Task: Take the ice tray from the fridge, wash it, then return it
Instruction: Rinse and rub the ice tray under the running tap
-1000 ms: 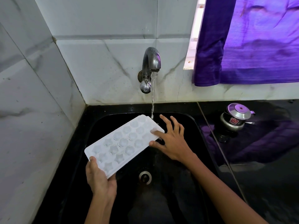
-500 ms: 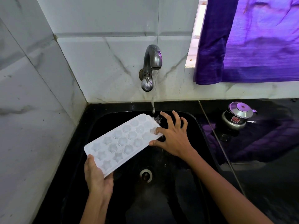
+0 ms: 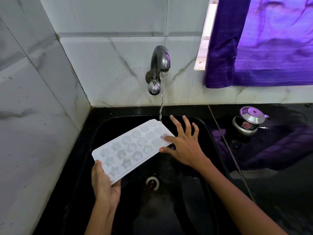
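Note:
A white ice tray (image 3: 131,149) with star and flower moulds is held tilted over the black sink (image 3: 210,136). My left hand (image 3: 105,182) grips its near corner from below, thumb on the rim. My right hand (image 3: 183,144) has spread, straight fingers; its index finger presses on the tray's far right end and the thumb touches the edge. Water runs from the metal tap (image 3: 159,68) and falls onto the tray's far corner.
The sink drain (image 3: 152,183) lies below the tray. A small steel pot with a lid (image 3: 249,122) stands on the black counter to the right. A purple curtain (image 3: 264,41) hangs at the upper right. Marble-tiled walls close in the left and back.
The tray's far corner has come under the running water. My right hand has shifted slightly along the tray's right end, fingers still spread. The left hand keeps its hold.

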Demonstrator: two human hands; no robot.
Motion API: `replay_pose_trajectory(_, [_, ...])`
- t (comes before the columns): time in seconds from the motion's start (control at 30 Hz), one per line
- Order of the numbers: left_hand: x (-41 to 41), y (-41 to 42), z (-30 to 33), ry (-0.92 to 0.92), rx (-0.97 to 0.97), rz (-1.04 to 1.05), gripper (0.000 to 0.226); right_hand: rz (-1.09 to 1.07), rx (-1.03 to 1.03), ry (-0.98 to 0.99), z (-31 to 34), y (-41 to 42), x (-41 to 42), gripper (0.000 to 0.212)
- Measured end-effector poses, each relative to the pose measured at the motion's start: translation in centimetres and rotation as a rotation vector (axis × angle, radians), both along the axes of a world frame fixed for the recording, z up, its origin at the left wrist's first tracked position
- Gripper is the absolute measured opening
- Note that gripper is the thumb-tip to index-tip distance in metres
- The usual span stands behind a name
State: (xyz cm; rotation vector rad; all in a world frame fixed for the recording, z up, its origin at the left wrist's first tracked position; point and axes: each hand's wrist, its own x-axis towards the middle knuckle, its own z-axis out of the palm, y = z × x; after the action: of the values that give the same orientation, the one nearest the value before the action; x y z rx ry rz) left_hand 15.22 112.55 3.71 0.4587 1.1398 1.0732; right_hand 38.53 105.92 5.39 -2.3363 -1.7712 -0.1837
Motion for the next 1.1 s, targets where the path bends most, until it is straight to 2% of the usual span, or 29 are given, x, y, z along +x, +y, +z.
replay_pose_trajectory(0.27, [0.1, -0.6, 0.6, -0.003, -0.016, -0.006, 0.032, 0.001, -0.075, 0.084, 0.6, -1.1, 0.3, 0.078])
replay_pose_trajectory(0.37, [0.3, -0.6, 0.4, 0.027, 0.01, -0.039, 0.037, 0.01, -0.14, 0.113, 0.8, -1.7, 0.7, 0.067])
replay_pose_trajectory(0.6, [1.2, -1.1, 0.4, 0.024, 0.0, -0.061, 0.032, -0.023, 0.004, 0.505, 2.2, -1.3, 1.9, 0.059])
replay_pose_trajectory(0.73, [2.0, -1.2, 0.7, 0.039, 0.03, -0.072, 0.031, 0.032, -0.044, 0.478, 1.9, 0.6, 1.1, 0.037])
replay_pose_trajectory(0.93, [2.5, 0.0, 1.1, 0.023, 0.028, -0.088, 0.036, 0.076, -0.279, 0.473, 1.0, 2.7, 0.6, 0.044])
replay_pose_trajectory(1.1, [2.9, 1.2, 1.4, -0.004, 0.047, -0.103, 0.036, 0.024, -0.135, 0.564, 1.6, 3.7, 1.3, 0.044])
